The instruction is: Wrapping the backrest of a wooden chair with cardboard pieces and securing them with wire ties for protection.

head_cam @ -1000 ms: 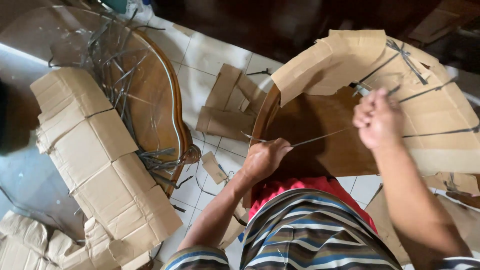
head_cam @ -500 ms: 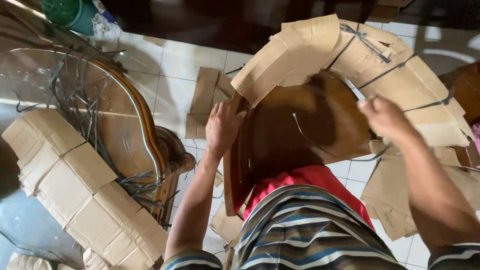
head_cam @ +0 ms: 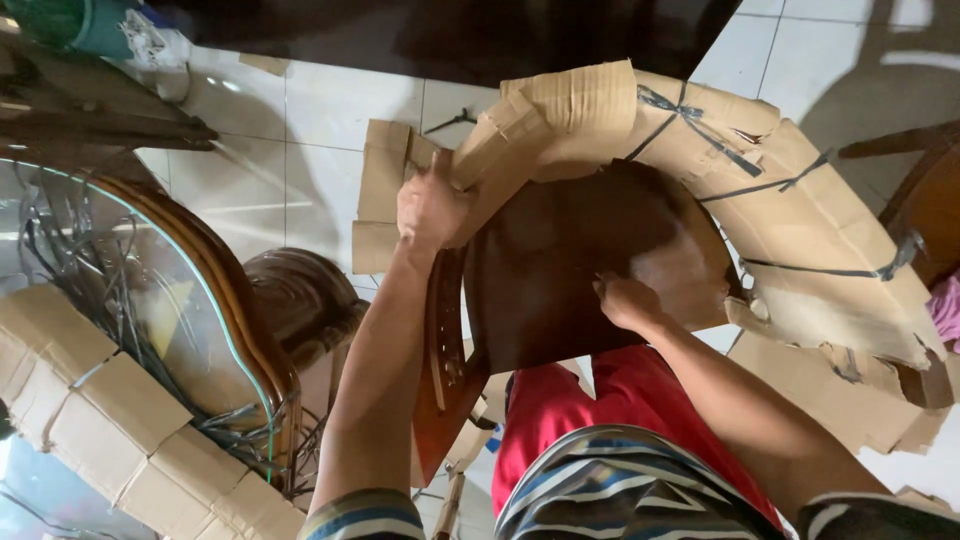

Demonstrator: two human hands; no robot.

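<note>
The dark brown wooden panel [head_cam: 570, 270] stands in front of the person's red and striped shirt, its curved top edge wrapped in tan cardboard [head_cam: 700, 130]. The left hand [head_cam: 430, 205] grips the panel's upper left corner, fingers closed over the edge where a cardboard flap folds down, thumb pointing up. The right hand [head_cam: 625, 300] lies on the panel's face near its middle, fingers curled together and pressed against the wood; whether they pinch anything cannot be told.

The cardboard wrap arcs from above the left hand round to the right, tied with thin dark straps [head_cam: 690, 105] knotted near the top and crossing it further down the right side. A flat cardboard piece [head_cam: 380, 200] lies on the white tiled floor [head_cam: 300, 150] just left of the left hand. At far left, a round glass-topped table [head_cam: 130, 300] bears folded cardboard sheets [head_cam: 110, 420] and a tangle of cut straps [head_cam: 90, 270]. A green container [head_cam: 75, 25] sits in the top left corner.
</note>
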